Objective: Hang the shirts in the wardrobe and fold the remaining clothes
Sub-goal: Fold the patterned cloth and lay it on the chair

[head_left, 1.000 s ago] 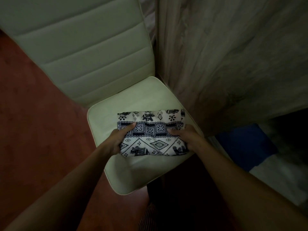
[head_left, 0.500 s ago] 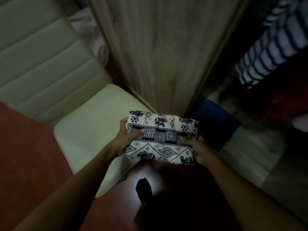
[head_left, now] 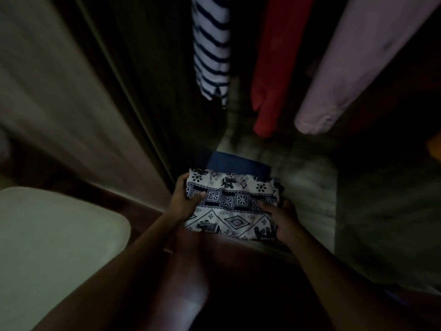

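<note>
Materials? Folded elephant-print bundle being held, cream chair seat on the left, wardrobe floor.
Folded white-and-navy elephant-print garment: thin matte fabric, likely woven cotton; soft folds, printed pattern. Cream padded chair seat: probably faux leather; smooth, faint sheen, rounded corner. Pale wardrobe floor panel: looks like grained laminate or wood; blurred, unsure.

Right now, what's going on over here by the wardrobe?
A person holds a folded elephant-print garment by its two sides, with the left hand and right hand, low at the wardrobe floor. It partly covers a folded dark blue garment lying there. Above hang a striped shirt, a red shirt and a pale pink shirt. A cream chair seat stands to the left.
</note>
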The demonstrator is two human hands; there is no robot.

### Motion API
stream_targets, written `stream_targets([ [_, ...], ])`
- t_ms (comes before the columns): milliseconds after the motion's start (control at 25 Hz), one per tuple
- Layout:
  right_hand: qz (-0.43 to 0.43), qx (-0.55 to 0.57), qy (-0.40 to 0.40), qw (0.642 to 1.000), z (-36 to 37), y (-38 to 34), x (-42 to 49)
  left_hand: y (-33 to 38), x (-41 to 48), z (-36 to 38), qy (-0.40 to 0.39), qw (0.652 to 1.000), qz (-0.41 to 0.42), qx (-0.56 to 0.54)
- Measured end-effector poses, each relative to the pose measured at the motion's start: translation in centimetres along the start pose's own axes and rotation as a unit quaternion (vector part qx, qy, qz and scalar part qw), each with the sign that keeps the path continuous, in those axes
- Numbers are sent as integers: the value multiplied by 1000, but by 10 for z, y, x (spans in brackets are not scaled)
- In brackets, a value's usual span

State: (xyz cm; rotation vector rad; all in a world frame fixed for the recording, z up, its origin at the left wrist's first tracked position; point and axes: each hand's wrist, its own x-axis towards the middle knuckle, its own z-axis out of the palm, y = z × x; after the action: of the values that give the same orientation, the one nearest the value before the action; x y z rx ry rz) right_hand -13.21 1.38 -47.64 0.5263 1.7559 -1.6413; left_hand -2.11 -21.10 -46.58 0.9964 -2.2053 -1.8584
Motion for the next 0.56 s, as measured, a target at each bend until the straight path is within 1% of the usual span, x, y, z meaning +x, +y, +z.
stream_targets([
  [120,-46,24,55,997,-12,9,46,-15,63,36,-28,999,12,42],
  [200,-73,42,96,992,-14,14,88,-22,105,58,-28,998,26,49],
  [280,-87,76,125,985,-15,21,141,-34,149,82,-10,996,81,49],
  [360,-92,115,129,981,-16,29,194,-45,191,99,7,986,132,101],
  [400,-92,124,119,981,-15,35,217,-51,211,107,24,981,145,128],
  [480,-108,101,109,983,-11,47,260,-64,241,121,79,972,152,160],
  [520,-129,85,131,979,-9,52,276,-71,253,129,108,963,162,184],
  [560,-155,60,172,971,-7,55,286,-80,265,140,134,950,180,217],
])
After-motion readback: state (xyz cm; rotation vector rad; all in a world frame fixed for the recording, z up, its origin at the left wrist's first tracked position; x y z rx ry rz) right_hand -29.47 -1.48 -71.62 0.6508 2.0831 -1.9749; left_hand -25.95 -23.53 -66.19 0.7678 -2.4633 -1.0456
